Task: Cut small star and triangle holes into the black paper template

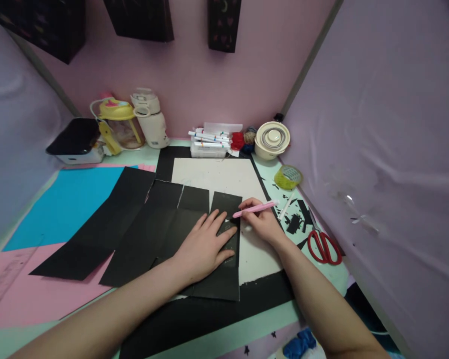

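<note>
One pink knife (pixel 255 208) — in right hand (pixel 262 225) grip.

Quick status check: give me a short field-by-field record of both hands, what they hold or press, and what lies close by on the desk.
left hand: flat, palm down, pressing the black paper
right hand: gripping a pink craft knife, tip at the paper's right panel
under the paper: white board on a black mat
right of the hands: red scissors, black scraps, roll of tape
back of desk: marker box, two bottles
</note>
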Demonstrator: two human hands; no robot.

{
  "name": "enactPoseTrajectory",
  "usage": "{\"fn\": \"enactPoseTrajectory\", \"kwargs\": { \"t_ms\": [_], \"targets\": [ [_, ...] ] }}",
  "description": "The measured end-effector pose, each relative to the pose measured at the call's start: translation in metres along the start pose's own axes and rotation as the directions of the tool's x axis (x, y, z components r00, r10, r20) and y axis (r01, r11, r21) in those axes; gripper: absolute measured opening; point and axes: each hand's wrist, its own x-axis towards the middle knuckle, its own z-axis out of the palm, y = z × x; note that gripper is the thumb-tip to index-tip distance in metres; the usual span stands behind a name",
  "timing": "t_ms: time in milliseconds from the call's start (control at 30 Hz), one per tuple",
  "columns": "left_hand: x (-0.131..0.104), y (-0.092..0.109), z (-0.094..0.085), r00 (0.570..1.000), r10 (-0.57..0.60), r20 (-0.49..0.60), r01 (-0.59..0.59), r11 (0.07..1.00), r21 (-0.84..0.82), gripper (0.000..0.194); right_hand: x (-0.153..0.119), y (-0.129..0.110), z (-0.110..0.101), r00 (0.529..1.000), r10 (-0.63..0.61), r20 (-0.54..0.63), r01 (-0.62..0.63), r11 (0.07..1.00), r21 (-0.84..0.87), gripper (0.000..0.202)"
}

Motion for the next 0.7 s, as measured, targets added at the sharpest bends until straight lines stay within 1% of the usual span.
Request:
{"fn": "enactPoseTrajectory", "kwargs": {
  "t_ms": [67, 167, 267, 400, 700],
  "targets": [
    [0.000, -0.003, 0.010, 1.000, -0.009, -0.023, 0.009, 1.000, -0.021, 0.050, 0.000, -0.001, -0.003, 0.999, 0.037, 0.033, -0.037, 0.999, -0.002, 0.014],
    [0.001, -0.007, 0.016, 0.998, -0.010, -0.057, 0.008, 0.999, -0.039, 0.049, 0.000, -0.004, -0.007, 0.998, 0.057, 0.038, -0.054, 0.997, -0.059, 0.011],
    [0.002, -0.008, 0.017, 0.997, -0.006, -0.074, 0.002, 0.999, -0.048, 0.050, 0.000, -0.005, -0.007, 0.996, 0.078, 0.037, -0.073, 0.991, -0.114, 0.008],
    [0.002, -0.008, 0.019, 0.996, -0.003, -0.086, -0.001, 0.999, -0.055, 0.051, 0.000, -0.005, -0.005, 0.989, 0.133, 0.061, -0.127, 0.988, -0.091, 0.006],
    [0.002, -0.008, 0.020, 0.996, -0.005, -0.086, 0.001, 0.999, -0.054, 0.051, -0.001, 0.000, -0.005, 0.986, 0.148, 0.081, -0.139, 0.984, -0.112, 0.005]
  ]
}}
